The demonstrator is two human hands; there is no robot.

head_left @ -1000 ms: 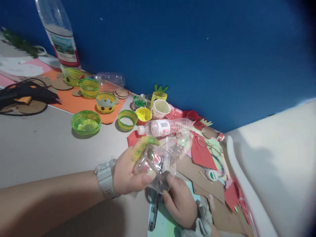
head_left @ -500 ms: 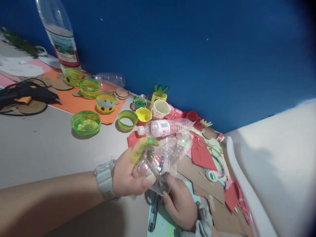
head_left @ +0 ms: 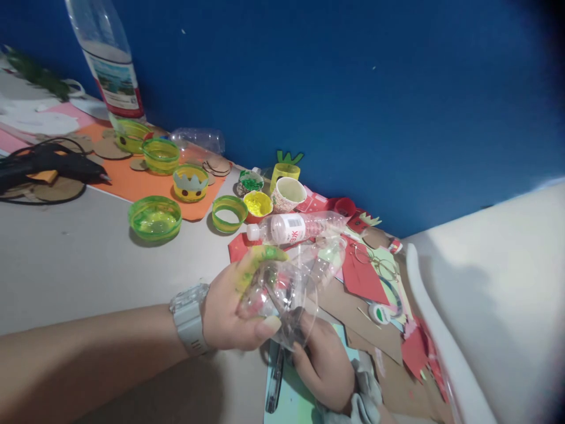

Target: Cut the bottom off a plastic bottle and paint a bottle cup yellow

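My left hand point(head_left: 233, 306), with yellow and green paint on its fingers and a pale watch at the wrist, is closed around a clear plastic bottle piece point(head_left: 304, 288) with a round open rim. From the near right, my right hand point(head_left: 329, 359) grips scissors point(head_left: 293, 318) with dark handles at the rim. The blades show faintly through the plastic, and most of the handles are hidden by my fingers. Under the right hand, a black pen point(head_left: 274, 383) lies on light green paper point(head_left: 293, 394).
Behind my hands lies a labelled water bottle point(head_left: 289, 228). Paint cups point(head_left: 258, 205) and green-yellow painted bottle rings point(head_left: 154, 219) stand to the left. A black glue gun point(head_left: 57, 165) rests at far left, near a tall bottle point(head_left: 115, 79). Cardboard point(head_left: 362, 321) and red paper point(head_left: 364, 277) spread rightward.
Both hands and the clear plastic stay almost in place. The whole view has shifted very slightly, and the grip looks the same.
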